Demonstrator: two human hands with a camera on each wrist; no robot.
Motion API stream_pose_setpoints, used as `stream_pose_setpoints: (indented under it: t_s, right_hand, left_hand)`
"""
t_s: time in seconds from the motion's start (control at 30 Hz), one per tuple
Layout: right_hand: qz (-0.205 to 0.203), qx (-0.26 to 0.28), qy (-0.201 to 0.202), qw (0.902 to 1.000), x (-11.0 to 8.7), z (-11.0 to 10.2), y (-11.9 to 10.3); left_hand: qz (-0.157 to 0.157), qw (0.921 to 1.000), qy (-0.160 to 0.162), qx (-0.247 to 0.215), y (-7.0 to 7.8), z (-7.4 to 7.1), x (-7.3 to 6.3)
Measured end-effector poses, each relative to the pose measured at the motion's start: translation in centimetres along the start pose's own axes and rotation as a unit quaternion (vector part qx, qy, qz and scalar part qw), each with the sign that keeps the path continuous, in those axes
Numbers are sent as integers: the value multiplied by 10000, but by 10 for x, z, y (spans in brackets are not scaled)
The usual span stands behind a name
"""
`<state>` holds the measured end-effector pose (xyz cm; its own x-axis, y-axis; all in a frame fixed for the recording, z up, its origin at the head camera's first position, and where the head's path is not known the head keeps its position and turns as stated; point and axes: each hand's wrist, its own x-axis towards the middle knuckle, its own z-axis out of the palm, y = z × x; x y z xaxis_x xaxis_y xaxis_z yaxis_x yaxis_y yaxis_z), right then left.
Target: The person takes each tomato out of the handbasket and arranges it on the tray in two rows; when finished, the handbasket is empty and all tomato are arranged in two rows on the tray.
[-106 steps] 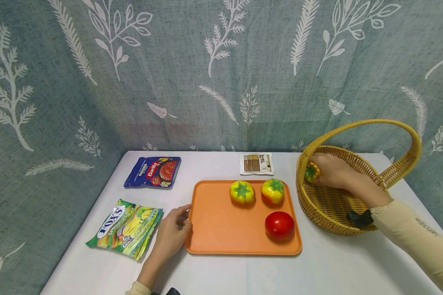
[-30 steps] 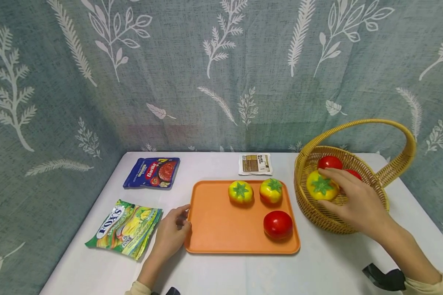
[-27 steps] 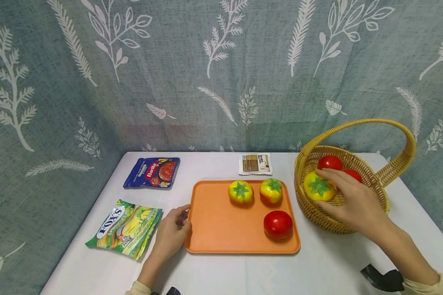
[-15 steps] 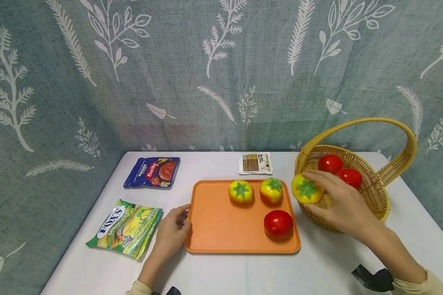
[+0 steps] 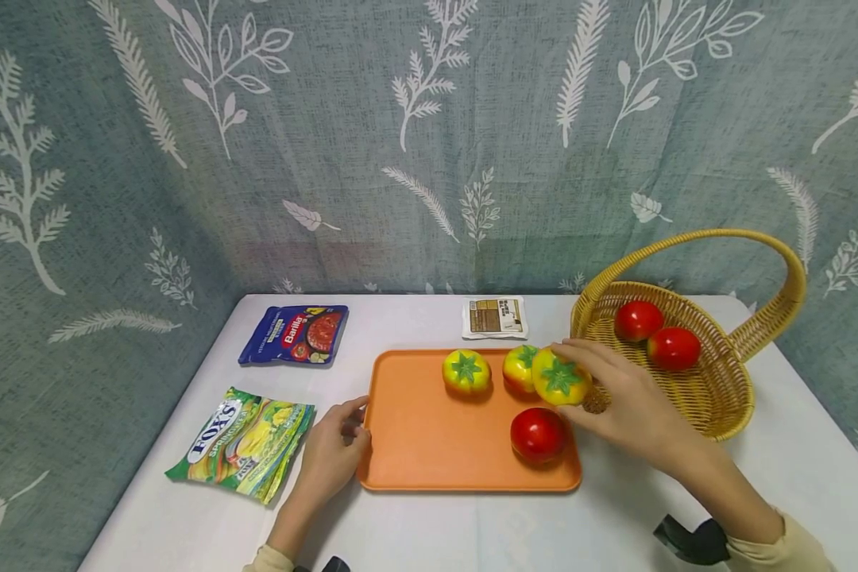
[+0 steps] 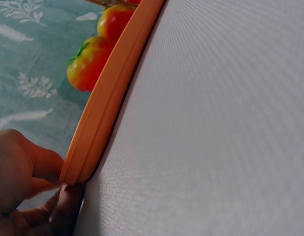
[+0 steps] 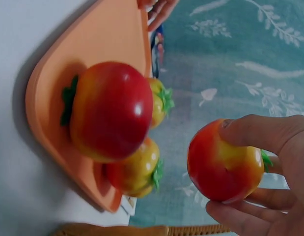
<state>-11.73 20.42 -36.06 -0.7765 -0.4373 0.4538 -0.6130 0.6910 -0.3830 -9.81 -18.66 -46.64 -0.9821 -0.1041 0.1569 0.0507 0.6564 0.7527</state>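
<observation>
My right hand grips a yellow-and-red tomato with a green star-shaped top, thumb on one side and fingers on the other. In the right wrist view the held tomato hangs apart from those on the orange tray. On the tray sit a yellow tomato, another yellow tomato partly hidden behind the held one, and a red tomato. My left hand holds the tray's left edge by its fingertips, as the left wrist view also shows at the tray rim.
A wicker basket with a tall handle stands at the right, holding two red tomatoes. At the left lie a green Fox's candy bag and a blue Barilla pouch. A small white packet lies behind the tray.
My right hand was inside the basket; it has lifted the yellow tomato out and carried it left to the tray's right side. My left hand has stayed at the tray's edge.
</observation>
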Motion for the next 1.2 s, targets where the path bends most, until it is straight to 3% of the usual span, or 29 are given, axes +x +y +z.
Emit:
stream_pose_setpoints:
  t_s: [0.47, 0.77, 1.2]
  right_hand:
    - [25, 603, -423, 9973, 10, 22, -24]
    - [-387, 708, -457, 9957, 17, 40, -35]
    - [-456, 1131, -909, 9884, 20, 67, -50]
  left_hand:
    - [32, 10000, 29, -22, -1, 1, -1]
    - [51, 10000, 16, -41, -2, 0, -1]
    - [44, 10000, 9, -8, -2, -1, 0]
